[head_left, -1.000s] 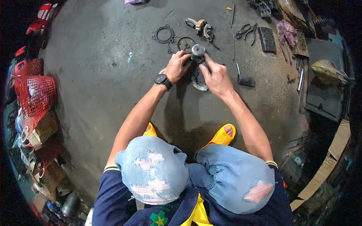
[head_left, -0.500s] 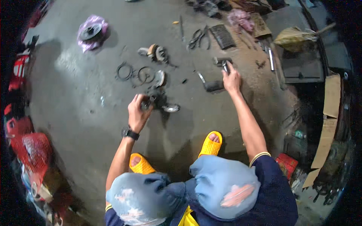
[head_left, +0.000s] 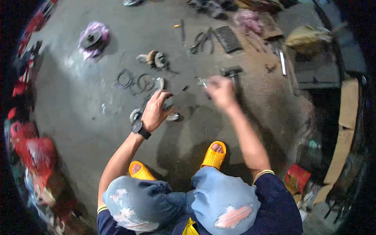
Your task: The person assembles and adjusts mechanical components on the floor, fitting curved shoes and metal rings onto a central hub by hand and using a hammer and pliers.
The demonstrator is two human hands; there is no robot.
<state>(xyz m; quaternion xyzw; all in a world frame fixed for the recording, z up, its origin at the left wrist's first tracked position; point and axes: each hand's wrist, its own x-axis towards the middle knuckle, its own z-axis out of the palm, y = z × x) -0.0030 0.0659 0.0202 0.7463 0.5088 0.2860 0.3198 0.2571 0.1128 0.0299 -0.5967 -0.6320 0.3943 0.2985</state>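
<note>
My left hand (head_left: 157,110), with a black watch (head_left: 140,128) at its wrist, is open over a cluster of metal parts on the floor. Its fingers are apart and hide some of those parts; a round metal piece (head_left: 135,114) shows beside the wrist. My right hand (head_left: 221,92) is smeared by motion and hovers over or on a tool with a thin silver shaft (head_left: 202,82). The tool's dark handle is hidden, so I cannot tell whether I grip it. A dark hammer-like tool (head_left: 232,71) lies just beyond that hand.
Ring-shaped parts (head_left: 145,82) and curved brake-shoe-like pieces (head_left: 156,59) lie beyond my left hand. A round hub-like part (head_left: 92,40) sits on pink plastic. Pliers (head_left: 207,40) and a dark rectangular block (head_left: 228,39) lie farther off. Cardboard (head_left: 347,103) and clutter line the right side.
My left hand has opened from its grasp on a dark part and moved slightly right. My right hand has left the hammer-like tool and swung left toward the thin-shafted one.
</note>
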